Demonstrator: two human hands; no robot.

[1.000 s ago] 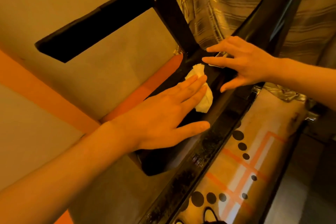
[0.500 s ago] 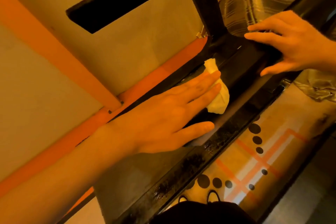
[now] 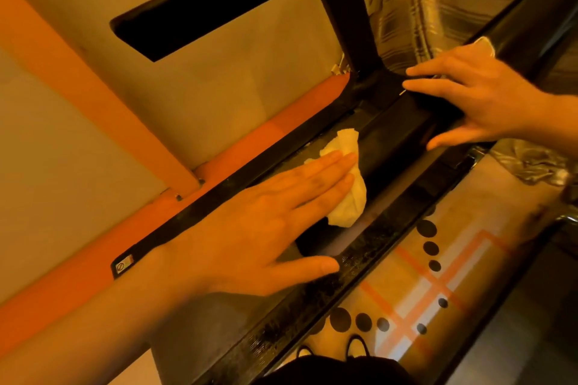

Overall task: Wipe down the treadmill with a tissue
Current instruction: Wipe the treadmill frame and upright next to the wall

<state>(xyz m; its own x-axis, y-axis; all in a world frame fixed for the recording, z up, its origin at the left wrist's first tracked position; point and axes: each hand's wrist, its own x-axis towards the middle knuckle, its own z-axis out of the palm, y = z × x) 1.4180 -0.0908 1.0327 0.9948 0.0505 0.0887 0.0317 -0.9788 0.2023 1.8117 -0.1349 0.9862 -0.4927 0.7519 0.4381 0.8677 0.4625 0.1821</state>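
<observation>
**A:** Where is the tissue?

**B:** The tissue (image 3: 352, 200) lies crumpled on the black deck of the treadmill (image 3: 394, 137), in the trough between the two side rails.

**A:** Which hand has it?

**B:** The left hand (image 3: 250, 228). Its fingers (image 3: 322, 172) are straight and close together, laid flat over the near half of the tissue and pressing it down. None of them curls round it. The far end of the tissue sticks out past the fingertips. The thumb is spread wide on the near side of the tissue, with its tip on the textured side rail (image 3: 391, 234).

**A:** And the other hand?

**B:** The right hand (image 3: 478, 100) is beyond the tissue and to its right, not touching it. Its fingers (image 3: 438, 86) are straight too, slightly fanned, with the tips resting on the dark housing at the foot of the upright post (image 3: 344, 9). The thumb is held apart below them. A pale scrap (image 3: 484, 42) shows behind the back of that hand. I cannot tell what it is, or whether the hand holds it.

**A:** What else is around the tissue?

**B:** To its left, an orange band (image 3: 78, 278) runs along the wall. Beyond it, behind the post, hangs a shiny striped curtain (image 3: 438, 3). To its right, past the textured rail, is a floor mat (image 3: 463, 278) with black dots and orange lines.
</observation>
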